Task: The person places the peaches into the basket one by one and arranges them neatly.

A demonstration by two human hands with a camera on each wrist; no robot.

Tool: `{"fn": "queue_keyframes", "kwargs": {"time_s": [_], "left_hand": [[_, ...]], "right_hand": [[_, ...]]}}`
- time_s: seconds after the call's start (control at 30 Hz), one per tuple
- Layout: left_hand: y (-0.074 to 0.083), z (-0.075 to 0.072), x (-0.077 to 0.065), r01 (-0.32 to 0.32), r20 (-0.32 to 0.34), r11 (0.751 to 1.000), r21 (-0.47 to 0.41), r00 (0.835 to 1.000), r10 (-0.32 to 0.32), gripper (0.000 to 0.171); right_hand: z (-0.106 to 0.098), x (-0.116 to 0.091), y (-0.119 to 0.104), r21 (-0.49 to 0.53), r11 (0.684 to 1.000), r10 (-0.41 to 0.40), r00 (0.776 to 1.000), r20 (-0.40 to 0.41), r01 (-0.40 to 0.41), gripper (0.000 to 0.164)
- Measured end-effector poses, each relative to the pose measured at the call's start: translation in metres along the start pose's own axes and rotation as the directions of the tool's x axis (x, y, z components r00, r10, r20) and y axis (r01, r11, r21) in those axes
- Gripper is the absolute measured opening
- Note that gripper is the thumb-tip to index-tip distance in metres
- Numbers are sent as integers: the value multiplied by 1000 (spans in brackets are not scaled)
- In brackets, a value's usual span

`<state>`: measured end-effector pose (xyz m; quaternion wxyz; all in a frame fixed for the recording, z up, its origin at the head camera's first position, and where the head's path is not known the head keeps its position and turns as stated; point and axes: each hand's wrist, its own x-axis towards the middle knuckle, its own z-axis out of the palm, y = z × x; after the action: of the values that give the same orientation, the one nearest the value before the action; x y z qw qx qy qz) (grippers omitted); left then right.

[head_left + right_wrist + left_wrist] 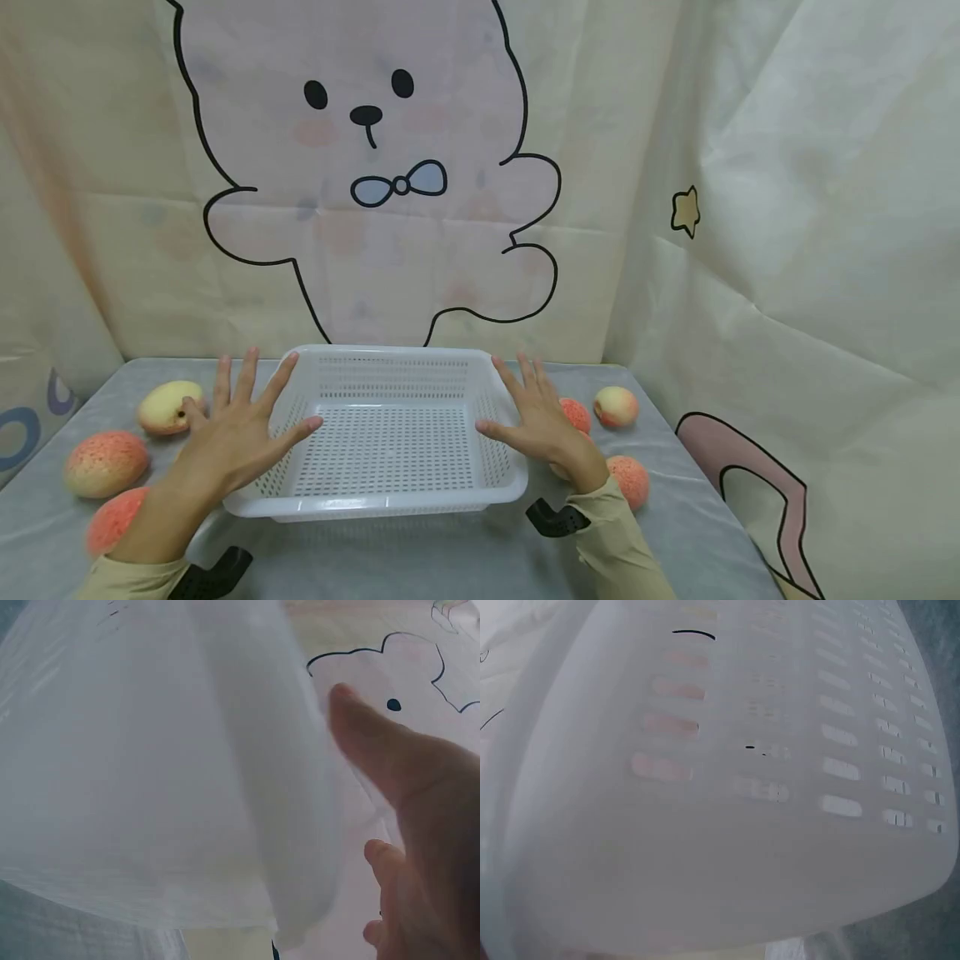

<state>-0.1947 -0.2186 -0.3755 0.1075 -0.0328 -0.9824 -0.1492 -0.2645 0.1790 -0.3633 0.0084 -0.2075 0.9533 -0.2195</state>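
Observation:
A white perforated plastic basket [382, 505] stands on the grey cloth, its inside visible with nothing in it. My left hand [238, 437] is at its left side, fingers spread and straight, thumb over the rim. At the right side is my right hand [542, 423], likewise spread, its thumb over that rim. Neither hand grips anything; whether they touch the basket I cannot tell. In the left wrist view the slotted basket wall [667, 855] fills most of the picture. The right wrist view shows the basket's smooth side [127, 765] beside the right thumb [382, 746].
Left of the basket lie a yellow fruit [167, 408], a red-yellow fruit [107, 464] and a reddish fruit [114, 523] partly behind the forearm. Several more lie on the right, including a pale peach-like fruit [617, 407] and a reddish one [630, 482]. A printed curtain [585, 275] hangs behind.

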Motion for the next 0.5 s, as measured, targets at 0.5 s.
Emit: {"fn": "queue_keyframes", "kwargs": {"time_s": [0.5], "left_hand": [[-6, -3, 3, -38, -27, 998, -51, 999, 36, 101]], "right_hand": [[2, 8, 26, 177, 979, -118, 988, 96, 100, 90]]}}
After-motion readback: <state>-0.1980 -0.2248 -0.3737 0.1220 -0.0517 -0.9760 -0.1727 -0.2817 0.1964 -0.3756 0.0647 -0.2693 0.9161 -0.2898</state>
